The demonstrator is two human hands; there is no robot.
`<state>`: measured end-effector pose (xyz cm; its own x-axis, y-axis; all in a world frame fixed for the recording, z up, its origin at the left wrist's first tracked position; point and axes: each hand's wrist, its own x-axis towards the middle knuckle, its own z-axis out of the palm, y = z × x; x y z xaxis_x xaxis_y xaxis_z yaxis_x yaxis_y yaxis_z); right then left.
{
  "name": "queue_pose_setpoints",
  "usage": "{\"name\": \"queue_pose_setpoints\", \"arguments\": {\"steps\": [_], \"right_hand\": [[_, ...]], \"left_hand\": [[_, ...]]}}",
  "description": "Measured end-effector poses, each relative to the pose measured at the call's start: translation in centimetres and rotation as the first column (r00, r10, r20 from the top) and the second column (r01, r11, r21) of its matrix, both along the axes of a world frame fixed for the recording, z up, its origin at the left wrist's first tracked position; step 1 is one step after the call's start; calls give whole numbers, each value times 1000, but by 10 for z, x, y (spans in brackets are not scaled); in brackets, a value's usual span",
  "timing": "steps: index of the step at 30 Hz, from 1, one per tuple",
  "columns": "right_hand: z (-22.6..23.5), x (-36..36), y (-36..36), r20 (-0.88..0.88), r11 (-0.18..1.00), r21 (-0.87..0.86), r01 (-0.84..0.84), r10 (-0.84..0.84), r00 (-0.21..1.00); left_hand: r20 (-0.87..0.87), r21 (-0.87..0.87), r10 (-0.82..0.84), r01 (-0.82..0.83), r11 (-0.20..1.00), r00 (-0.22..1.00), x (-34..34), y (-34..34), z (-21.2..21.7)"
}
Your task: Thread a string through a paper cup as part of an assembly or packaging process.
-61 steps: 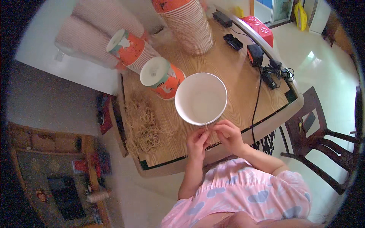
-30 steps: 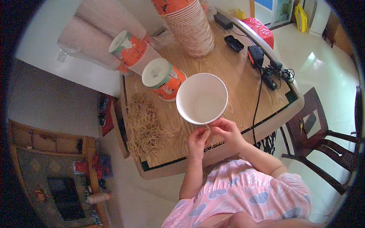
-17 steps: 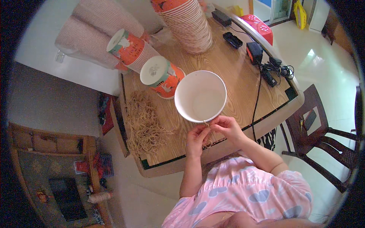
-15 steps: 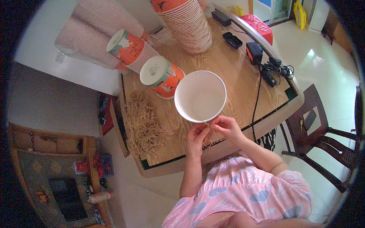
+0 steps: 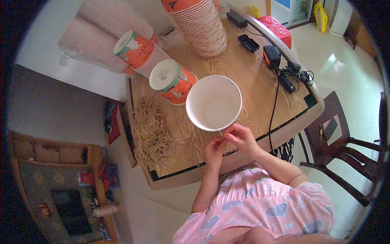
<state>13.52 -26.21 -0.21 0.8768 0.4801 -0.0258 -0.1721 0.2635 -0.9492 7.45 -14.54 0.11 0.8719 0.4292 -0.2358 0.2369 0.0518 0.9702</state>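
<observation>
A white-lined paper bucket (image 5: 214, 103) stands on the wooden table, its open mouth facing me. From its near rim a short piece of twine (image 5: 220, 132) comes out toward me. My right hand (image 5: 240, 137) pinches this twine just below the rim. Close against it, my left hand (image 5: 214, 149) is closed on the twine too, with the fingertips of both hands touching. The exact form of the twine between the fingers is hidden. To the left lies a loose heap of tan twine (image 5: 154, 136). Behind it an orange and green bucket (image 5: 172, 83) sits upside down.
A tall stack of buckets (image 5: 199, 30) rises at the back, with another stack (image 5: 140, 53) and plastic-wrapped stacks (image 5: 97, 38) at far left. Black adapters (image 5: 272, 56) and a cable (image 5: 276, 110) lie on the right. A dark wooden chair (image 5: 335, 138) stands beyond the table.
My left hand has shifted slightly down and to the right, drawing its fingers closer under my right hand. The bucket has stayed in place.
</observation>
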Motion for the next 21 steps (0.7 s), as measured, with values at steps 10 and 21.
{"name": "queue_pose_setpoints", "arguments": {"steps": [10, 21], "right_hand": [[4, -1, 0, 272, 978, -162, 134, -86, 958], [3, -6, -5, 448, 962, -190, 195, -91, 889]], "left_hand": [[-7, 209, -210, 207, 956, 978, -6, 1, -13], [-46, 169, -258, 262, 950, 965, -9, 5, -10]]}}
